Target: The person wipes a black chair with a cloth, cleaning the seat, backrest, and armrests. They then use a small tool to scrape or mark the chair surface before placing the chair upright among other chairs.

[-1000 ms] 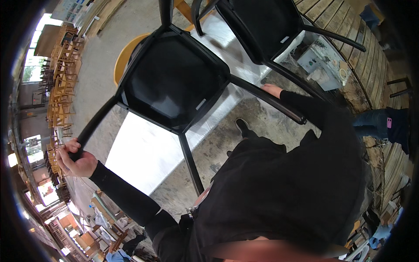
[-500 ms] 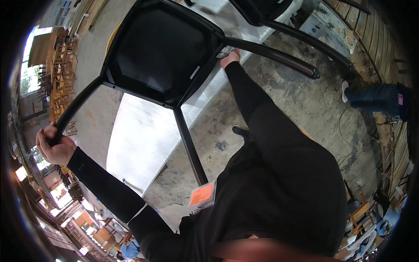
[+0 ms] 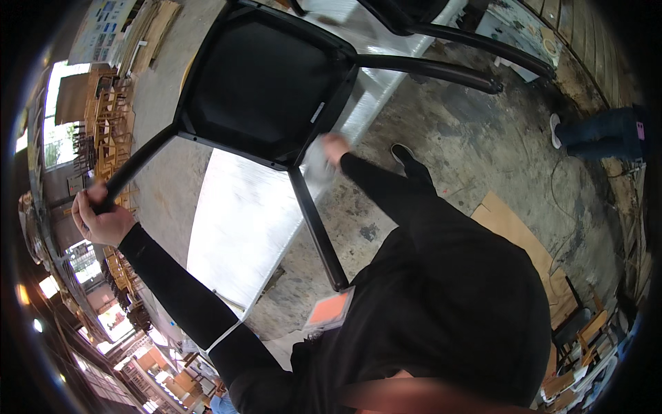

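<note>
Right hand (image 3: 336, 148) has shifted since the last frame: was up by the right leg (image 3: 434, 69) joint, now lower, beside the seat frame (image 3: 281, 166) near its closest corner. I read it as closed on a pale wad (image 3: 317, 165); both blurred, so can't tell exact finger positions. Left hand (image 3: 103, 221) same grip as before: fingers curled round the end of the left leg (image 3: 143, 160), thumb side partly blurred.

Chair (image 3: 265, 90) is black, upside down, underside facing my camera, over the white surface (image 3: 238, 228). Contact points hidden from me. Near leg (image 3: 318, 231) points back at the wearer's torso (image 3: 427, 310), its tip just beside an orange badge (image 3: 329, 309).

Second black chair (image 3: 414, 10) sits up top, cut by the picture edge, one leg (image 3: 483, 50) reaching right. Farther right I've got a co-worker (image 3: 596, 134), jeans, standing on the concrete floor (image 3: 448, 138). Brown sheet (image 3: 510, 228) right of the torso. Far left: wooden chairs (image 3: 114, 138) massed near a bright window (image 3: 65, 131).
</note>
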### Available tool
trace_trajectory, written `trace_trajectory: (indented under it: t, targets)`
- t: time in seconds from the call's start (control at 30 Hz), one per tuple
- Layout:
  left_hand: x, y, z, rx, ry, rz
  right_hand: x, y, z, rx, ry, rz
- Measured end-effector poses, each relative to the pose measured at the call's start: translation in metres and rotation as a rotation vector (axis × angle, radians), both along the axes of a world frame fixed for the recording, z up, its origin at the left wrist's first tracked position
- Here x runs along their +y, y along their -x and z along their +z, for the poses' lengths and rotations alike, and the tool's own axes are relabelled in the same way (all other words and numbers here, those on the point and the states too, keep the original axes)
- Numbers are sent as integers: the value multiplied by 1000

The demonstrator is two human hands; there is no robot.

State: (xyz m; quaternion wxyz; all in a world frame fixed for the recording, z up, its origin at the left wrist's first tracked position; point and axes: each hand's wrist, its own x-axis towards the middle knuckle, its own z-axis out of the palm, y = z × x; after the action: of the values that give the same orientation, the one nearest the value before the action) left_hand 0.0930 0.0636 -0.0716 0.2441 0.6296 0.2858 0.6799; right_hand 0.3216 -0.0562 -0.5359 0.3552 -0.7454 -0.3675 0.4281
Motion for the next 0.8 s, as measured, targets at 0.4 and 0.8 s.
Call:
trace_trajectory:
  t: [0.4,0.8]
  targets:
    - [11,9,-6,12,-154,3,65,5,-38,357,-364,-972]
    - [3,4,-8,19,-131,84,-26,12,37,202,-207,283]
